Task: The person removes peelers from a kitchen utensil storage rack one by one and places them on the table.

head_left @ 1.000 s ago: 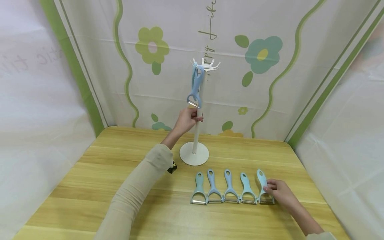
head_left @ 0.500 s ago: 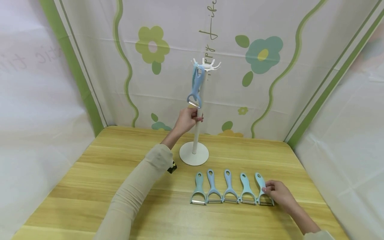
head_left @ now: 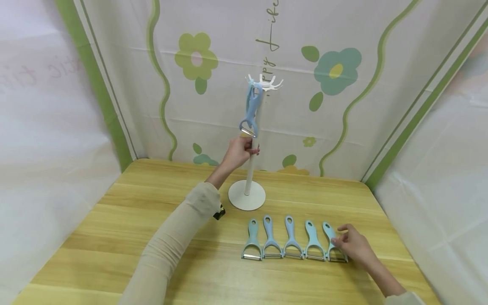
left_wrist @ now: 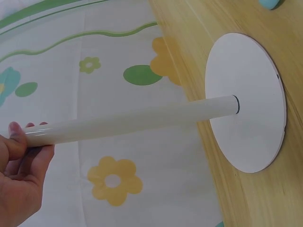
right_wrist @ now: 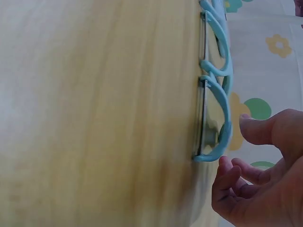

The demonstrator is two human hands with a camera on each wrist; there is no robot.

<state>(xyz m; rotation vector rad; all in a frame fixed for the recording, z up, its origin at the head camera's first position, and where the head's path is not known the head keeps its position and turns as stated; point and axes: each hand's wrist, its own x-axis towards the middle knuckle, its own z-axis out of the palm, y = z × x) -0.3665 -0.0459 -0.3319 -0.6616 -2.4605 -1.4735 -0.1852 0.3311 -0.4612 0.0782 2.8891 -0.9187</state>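
Note:
My left hand (head_left: 238, 153) grips the white pole (left_wrist: 132, 120) of an upright stand partway up, its thumb and fingers around it. Two peelers hang from the stand's hooked top; the front one is a blue peeler (head_left: 252, 108) and overlaps a lighter one behind. My right hand (head_left: 354, 245) is beside the rightmost light-blue peeler (head_left: 331, 237) of a row lying on the table. In the right wrist view its thumb (right_wrist: 260, 128) and fingers are spread apart, with the peeler's blade end (right_wrist: 226, 127) just beyond them.
Left of that peeler lie a mint peeler (head_left: 311, 235), two blue ones and a green peeler (head_left: 253, 237), blade ends toward me. The stand's round white base (head_left: 238, 200) is behind the row. A small black-and-yellow object (head_left: 219, 213) shows beside my left sleeve.
The rightmost peeler's handle has tipped down and left onto the table. My right hand's fingers have loosened from it and lifted. The left hand stays on the pole.

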